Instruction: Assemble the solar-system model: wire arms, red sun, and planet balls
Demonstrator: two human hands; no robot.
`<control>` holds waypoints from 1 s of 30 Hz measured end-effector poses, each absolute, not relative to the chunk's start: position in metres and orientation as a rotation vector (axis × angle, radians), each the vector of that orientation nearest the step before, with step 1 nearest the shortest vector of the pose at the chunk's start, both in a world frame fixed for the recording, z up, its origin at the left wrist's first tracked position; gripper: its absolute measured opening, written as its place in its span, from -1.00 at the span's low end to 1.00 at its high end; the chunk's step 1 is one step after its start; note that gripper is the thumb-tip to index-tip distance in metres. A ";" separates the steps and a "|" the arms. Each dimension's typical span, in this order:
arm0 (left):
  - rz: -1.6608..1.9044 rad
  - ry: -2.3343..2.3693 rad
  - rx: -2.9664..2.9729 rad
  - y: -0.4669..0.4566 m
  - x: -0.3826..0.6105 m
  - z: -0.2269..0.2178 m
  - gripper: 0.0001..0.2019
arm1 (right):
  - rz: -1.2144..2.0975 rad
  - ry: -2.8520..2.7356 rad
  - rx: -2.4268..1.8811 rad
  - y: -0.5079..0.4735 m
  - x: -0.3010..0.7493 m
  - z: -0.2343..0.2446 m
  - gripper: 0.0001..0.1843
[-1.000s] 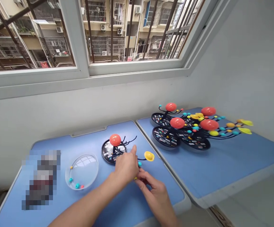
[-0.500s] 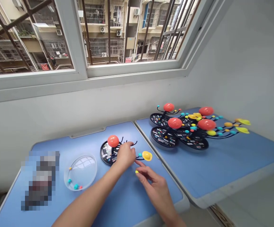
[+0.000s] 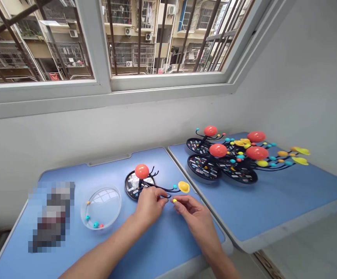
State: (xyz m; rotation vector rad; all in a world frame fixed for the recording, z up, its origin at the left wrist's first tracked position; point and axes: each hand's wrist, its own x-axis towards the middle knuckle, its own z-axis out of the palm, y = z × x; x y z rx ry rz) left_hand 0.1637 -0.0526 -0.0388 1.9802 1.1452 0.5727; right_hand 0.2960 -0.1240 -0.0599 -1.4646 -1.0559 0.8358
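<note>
In the head view, a solar system model with a round black base, a red ball on a post and thin black arms stands on the near table. My left hand pinches one of its black arms close to the tip. My right hand holds a small yellow ball between thumb and fingertips, just right of that tip. A small gap seems to part them. Behind, another arm bears a teal ball and a ringed yellow planet; other arms end bare.
Left of the model lies a clear round dish with several small coloured balls along its edge. A blurred-out item is farther left. Several similar models stand on the right table, beyond a narrow gap.
My left hand has come toward me from among the model's arms and now pinches one. My right hand has lifted the yellow ball up close to that arm's tip.
</note>
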 end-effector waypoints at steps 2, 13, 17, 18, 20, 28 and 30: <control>0.645 1.120 2.046 -0.057 0.158 -0.044 -0.83 | 0.860 -1.025 -1.446 -0.124 0.296 -0.056 -0.75; 0.879 0.776 1.985 -0.072 0.150 -0.062 -0.70 | 1.149 -0.838 -1.262 -0.124 0.284 -0.039 -0.72; 0.904 0.789 1.942 -0.074 0.149 -0.062 -0.72 | 1.135 -0.833 -1.279 -0.122 0.282 -0.038 -0.74; 0.914 0.794 1.931 -0.074 0.148 -0.063 -0.73 | 1.156 -0.817 -1.278 -0.121 0.282 -0.038 -0.74; 0.925 0.803 1.915 -0.074 0.148 -0.063 -0.74 | 1.207 -0.780 -1.275 -0.121 0.281 -0.037 -0.74; 0.913 0.757 1.877 -0.076 0.150 -0.062 -0.74 | 1.039 -0.897 -1.388 -0.121 0.278 -0.039 -0.76; 0.920 0.748 1.864 -0.075 0.150 -0.063 -0.74 | 0.944 -0.993 -1.449 -0.121 0.278 -0.040 -0.77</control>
